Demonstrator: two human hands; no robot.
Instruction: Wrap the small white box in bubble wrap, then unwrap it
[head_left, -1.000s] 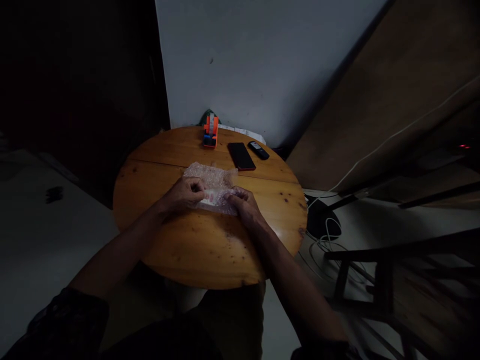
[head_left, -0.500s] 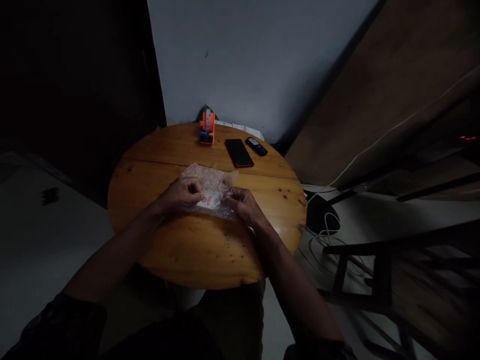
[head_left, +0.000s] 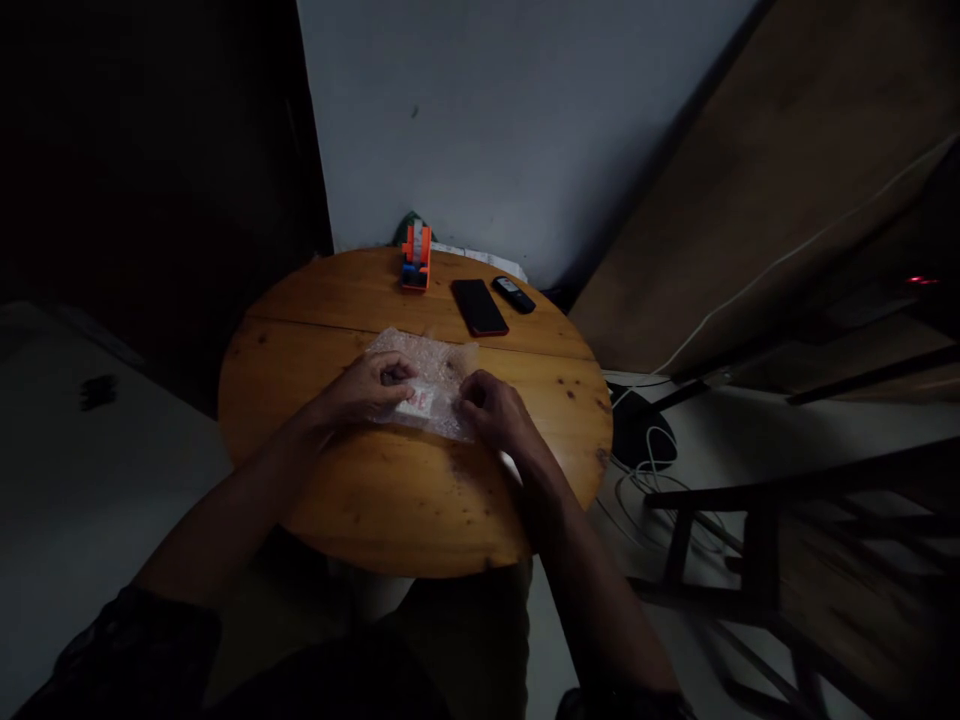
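Note:
A sheet of clear bubble wrap (head_left: 429, 352) lies on the round wooden table. On it is a small flat white item (head_left: 417, 400) with red markings; whether a layer of wrap covers it I cannot tell. My left hand (head_left: 371, 386) is curled over the left side of the wrap, its thumb against the white item. At the right edge, my right hand (head_left: 493, 408) has thumb and fingers pinched together on the wrap. The fingertips are dim, and the palms are hidden.
An orange tape dispenser (head_left: 416, 258) stands at the table's back edge. Right of it lie a dark smartphone (head_left: 480, 307) and a small keypad phone (head_left: 514, 294). A wooden chair (head_left: 757, 560) and coiled cables (head_left: 652, 470) are at the right.
The left hand's index finger and thumb have spread slightly and reach further right over the white item. My right hand has shifted slightly to the right. More of the white item shows.

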